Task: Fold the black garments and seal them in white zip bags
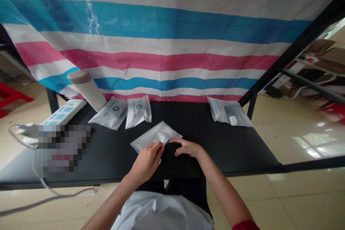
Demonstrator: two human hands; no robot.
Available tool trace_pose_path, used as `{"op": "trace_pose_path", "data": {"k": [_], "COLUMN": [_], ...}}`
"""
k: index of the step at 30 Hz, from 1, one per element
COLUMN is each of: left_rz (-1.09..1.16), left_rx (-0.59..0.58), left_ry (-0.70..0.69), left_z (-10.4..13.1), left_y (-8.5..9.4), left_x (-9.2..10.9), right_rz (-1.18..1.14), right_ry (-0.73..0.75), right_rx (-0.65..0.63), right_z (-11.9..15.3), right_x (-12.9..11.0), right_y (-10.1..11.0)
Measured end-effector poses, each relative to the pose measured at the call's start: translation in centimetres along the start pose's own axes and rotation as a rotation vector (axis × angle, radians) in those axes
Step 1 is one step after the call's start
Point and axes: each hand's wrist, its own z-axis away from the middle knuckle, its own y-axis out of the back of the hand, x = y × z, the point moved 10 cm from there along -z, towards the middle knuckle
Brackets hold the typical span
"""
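A translucent white plastic bag (153,134) lies flat on the black table, just beyond my hands. My left hand (147,159) is closed at the bag's near edge, its fingertips pressed together; what they pinch is hidden. Curled around a black item (172,151) is my right hand (188,148), with thumb and fingers on either side of it. This item blends into the dark tabletop, so I cannot tell its kind. It sits between both hands, close to the left fingertips.
Two printed translucent bags (110,113) (138,111) lie at the back left beside a white bottle (87,91). Another filled bag (229,111) is at the back right. A power strip (64,113), cable and blurred object (64,151) occupy the left. Striped sheeting (161,57) hangs behind.
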Motion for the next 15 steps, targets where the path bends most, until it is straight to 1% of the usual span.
{"op": "trace_pose_path", "data": {"k": [1,2,4,6,8,10,12,15], "left_rz": [0.002,0.003,-0.001,-0.005,0.007,0.034,0.056,0.062], "left_rx": [-0.006,-0.018,-0.052,-0.088,-0.102,-0.102,-0.1,-0.1], "left_ry": [-0.011,-0.024,-0.055,-0.071,-0.044,0.002,0.024,-0.007], "left_z": [-0.1,-0.1,-0.1,0.1,0.4,0.6,0.7,0.6], "left_y": [-0.1,-0.3,-0.8,-1.4,-1.9,-2.3,-2.6,-3.2], "left_x": [0.2,0.5,1.0,1.2,0.9,0.6,0.6,1.5], "right_rz": [0.013,0.011,-0.049,-0.157,-0.272,-0.352,-0.405,-0.487], "right_ry": [0.014,0.011,-0.032,-0.054,-0.005,0.073,0.148,0.295], "right_rx": [-0.01,0.017,0.15,0.285,0.366,0.412,0.467,0.612], "right_z": [-0.1,-0.1,-0.3,-0.3,-0.4,-0.5,-0.5,-0.1], "right_x": [-0.1,0.0,0.8,1.6,1.7,1.4,1.2,1.3], "right_y": [-0.2,0.1,1.5,3.0,3.7,3.5,2.6,1.0]}}
